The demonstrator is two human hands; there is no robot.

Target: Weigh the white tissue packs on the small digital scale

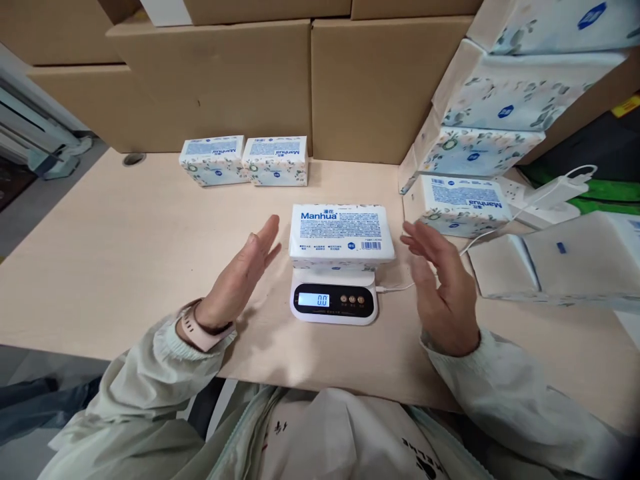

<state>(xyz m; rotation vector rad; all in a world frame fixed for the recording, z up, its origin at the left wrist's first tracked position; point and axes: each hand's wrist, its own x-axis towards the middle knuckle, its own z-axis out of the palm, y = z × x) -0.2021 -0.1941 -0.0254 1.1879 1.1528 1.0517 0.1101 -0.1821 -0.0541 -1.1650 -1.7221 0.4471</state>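
Note:
A white and blue tissue pack (342, 233) lies on top of a small white digital scale (334, 316), its printed label facing up. The scale's lit display reads 0.0. My left hand (243, 273) is held just left of the pack, fingers stretched out and nothing in it. On the other side, my right hand (443, 287) hovers a little apart from the pack, also empty, its fingers extended. Both palms face inward toward the pack without touching it.
Two more tissue packs (275, 162) stand at the back by the cardboard boxes (360, 93). On the right rise stacked packs (500, 100), beside a power strip (545, 200) and a white cable (480, 239). A round hole (134, 159) pierces the table's back left.

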